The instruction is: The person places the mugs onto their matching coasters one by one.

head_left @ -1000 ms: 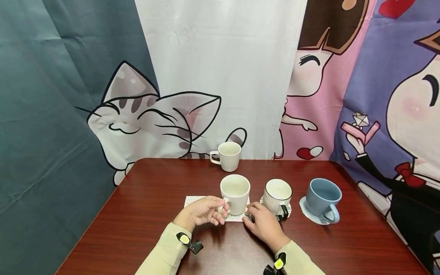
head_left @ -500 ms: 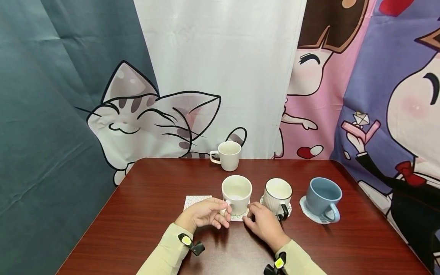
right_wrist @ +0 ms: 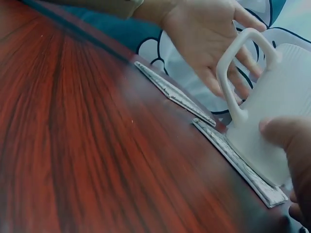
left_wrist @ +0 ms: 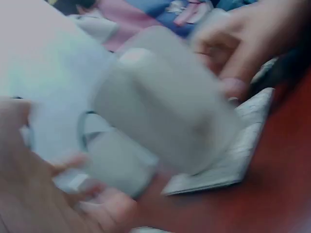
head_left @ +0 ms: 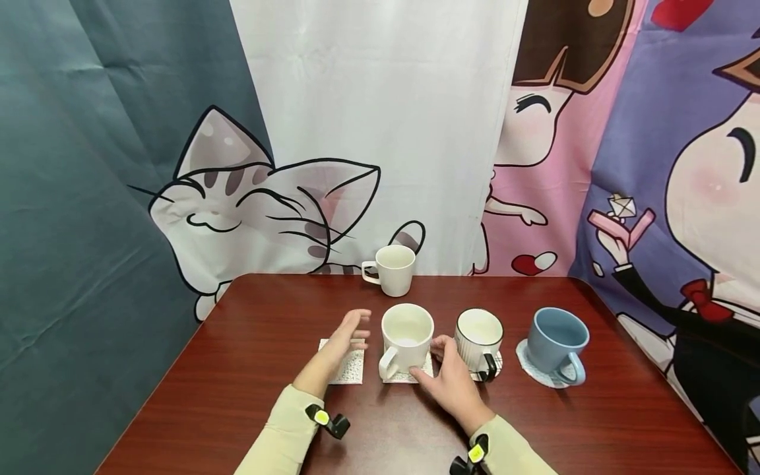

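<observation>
A white mug (head_left: 407, 335) stands on a square speckled coaster (right_wrist: 243, 165), its handle turned toward the front left. My right hand (head_left: 454, 379) holds the mug's right side, thumb on its front and fingers along the far side. In the right wrist view the thumb (right_wrist: 286, 132) lies against the mug's wall. My left hand (head_left: 338, 346) is off the mug, to its left, with fingers spread and nothing in them. Below the left hand lies a second square coaster (head_left: 350, 369), partly covered by it. The left wrist view is blurred.
A white ribbed mug (head_left: 475, 346) with a black rim and handle stands on a round coaster close to my right hand. Further right is a blue mug (head_left: 557, 336) on a light blue coaster (head_left: 534, 371). Another white mug (head_left: 395, 274) stands near the table's far edge.
My left hand has let go of the white mug's handle and moved left and away, its fingers spreading. My right hand has moved from the coaster's edge onto the mug's side.
</observation>
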Demonstrator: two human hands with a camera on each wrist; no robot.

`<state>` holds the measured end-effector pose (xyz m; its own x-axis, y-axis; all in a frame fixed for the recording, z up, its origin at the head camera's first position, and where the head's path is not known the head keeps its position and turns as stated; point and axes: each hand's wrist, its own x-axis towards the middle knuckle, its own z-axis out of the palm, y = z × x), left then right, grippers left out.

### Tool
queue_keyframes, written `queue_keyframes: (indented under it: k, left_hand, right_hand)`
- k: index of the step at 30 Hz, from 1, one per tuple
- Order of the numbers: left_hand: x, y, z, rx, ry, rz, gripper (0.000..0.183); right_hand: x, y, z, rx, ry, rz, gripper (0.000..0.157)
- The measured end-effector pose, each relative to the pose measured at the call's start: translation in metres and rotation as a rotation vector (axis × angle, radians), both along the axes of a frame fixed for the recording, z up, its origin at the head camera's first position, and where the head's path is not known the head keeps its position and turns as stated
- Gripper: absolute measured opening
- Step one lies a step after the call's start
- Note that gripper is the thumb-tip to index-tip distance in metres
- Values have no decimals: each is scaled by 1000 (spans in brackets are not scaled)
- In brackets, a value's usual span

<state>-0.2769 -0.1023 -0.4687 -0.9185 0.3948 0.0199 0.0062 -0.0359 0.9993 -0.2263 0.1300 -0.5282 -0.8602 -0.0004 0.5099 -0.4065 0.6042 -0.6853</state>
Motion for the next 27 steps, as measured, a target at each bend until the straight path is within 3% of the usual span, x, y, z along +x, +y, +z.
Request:
queue_keyframes:
  k: [3, 5, 15, 22, 27]
  left_hand:
    - [1, 11, -12, 221, -13, -75, 59]
    - [4, 18, -19, 285, -28, -120, 60]
    - [16, 32, -38, 240, 67, -120, 57]
    - [20, 37, -37, 218, 105, -116, 51]
    - [25, 38, -28, 194, 130, -124, 50]
  right_hand:
    - [-3, -7, 0, -106, -56, 41, 80]
    - [-5, -10, 0, -105, -89, 34, 85]
    - [-10, -8, 1, -40, -103, 10, 81]
    - [-13, 0, -1, -40, -95, 54, 71]
    - [-14, 4, 0, -65, -106, 101, 67]
